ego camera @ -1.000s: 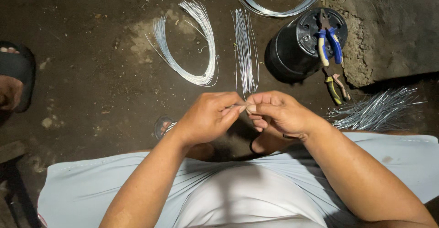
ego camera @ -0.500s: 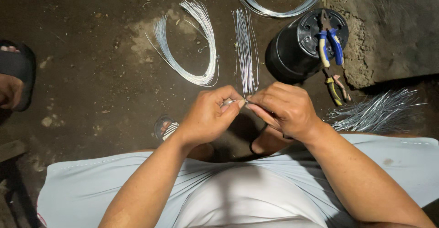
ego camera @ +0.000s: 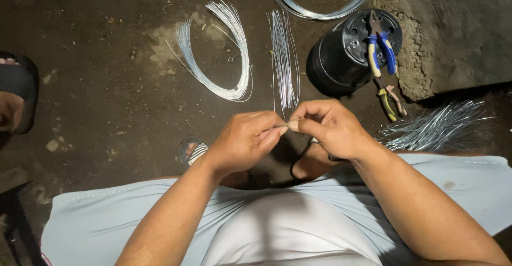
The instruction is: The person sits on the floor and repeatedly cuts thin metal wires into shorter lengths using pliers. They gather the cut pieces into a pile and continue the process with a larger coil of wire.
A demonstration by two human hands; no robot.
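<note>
A thin silvery wire piece, short and nearly level, pinched at both ends, sits just below the straight wire bundle.

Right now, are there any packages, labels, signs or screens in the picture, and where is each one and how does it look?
None: no package, label, sign or screen shows.
Nearest to a container: a black round bucket, upside down on the ground at upper right, with blue-and-yellow pliers lying on it; no label shows.
</note>
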